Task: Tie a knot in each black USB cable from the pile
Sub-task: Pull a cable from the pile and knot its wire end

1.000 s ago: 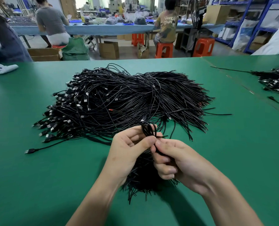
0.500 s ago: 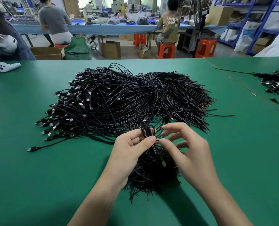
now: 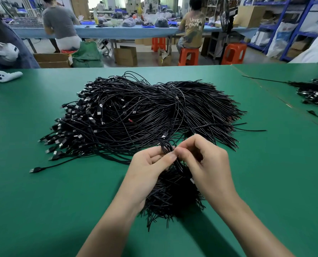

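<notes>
Pinching one black cable loop [image 3: 167, 147] between left hand [image 3: 149, 165] and right hand [image 3: 207, 164], fingers of both curled on it | knot looks unfinished | smaller heap [image 3: 173, 199] beneath the hands, likely done | big pile [image 3: 145, 112] beyond on table [image 3: 43, 201], apparently left to tie

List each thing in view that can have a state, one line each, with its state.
Thin black USB cable between the hands: looped, not drawn tight.
Left hand: pinches the loop.
Right hand: pinches the cable beside the loop.
Large pile of black USB cables: tangled, lying on the green table.
</notes>
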Demonstrator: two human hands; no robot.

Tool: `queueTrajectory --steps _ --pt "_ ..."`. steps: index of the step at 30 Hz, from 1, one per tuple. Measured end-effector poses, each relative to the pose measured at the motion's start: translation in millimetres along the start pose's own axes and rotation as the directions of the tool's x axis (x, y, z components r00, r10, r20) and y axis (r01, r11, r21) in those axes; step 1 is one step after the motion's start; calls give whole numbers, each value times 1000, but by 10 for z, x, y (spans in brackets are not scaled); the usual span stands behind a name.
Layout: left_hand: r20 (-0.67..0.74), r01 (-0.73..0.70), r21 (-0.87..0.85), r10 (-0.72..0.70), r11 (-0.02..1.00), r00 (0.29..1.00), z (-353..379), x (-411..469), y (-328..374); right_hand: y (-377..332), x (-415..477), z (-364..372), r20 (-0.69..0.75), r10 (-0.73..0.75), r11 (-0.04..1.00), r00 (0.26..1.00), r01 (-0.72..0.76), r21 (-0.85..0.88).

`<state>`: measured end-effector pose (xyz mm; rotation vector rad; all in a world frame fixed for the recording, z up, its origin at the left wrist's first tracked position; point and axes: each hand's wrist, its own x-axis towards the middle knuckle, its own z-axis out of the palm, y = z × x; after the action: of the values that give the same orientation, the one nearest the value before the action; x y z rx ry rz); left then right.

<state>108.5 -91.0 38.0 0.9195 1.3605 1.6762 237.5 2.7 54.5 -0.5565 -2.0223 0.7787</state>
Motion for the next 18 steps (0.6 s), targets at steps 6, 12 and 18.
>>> queueTrajectory --steps 6,12,18 --pt "-185 -298 680 550 670 814 70 -33 -110 29 5 172 10 454 804 891 -414 426" --pt "-20 -391 517 468 761 884 47 -112 -102 77 4 207 3 518 741 856 -450 499" --pt "-150 -242 260 287 935 946 49 -51 -22 61 -4 167 -88 404 877 910 -358 321"
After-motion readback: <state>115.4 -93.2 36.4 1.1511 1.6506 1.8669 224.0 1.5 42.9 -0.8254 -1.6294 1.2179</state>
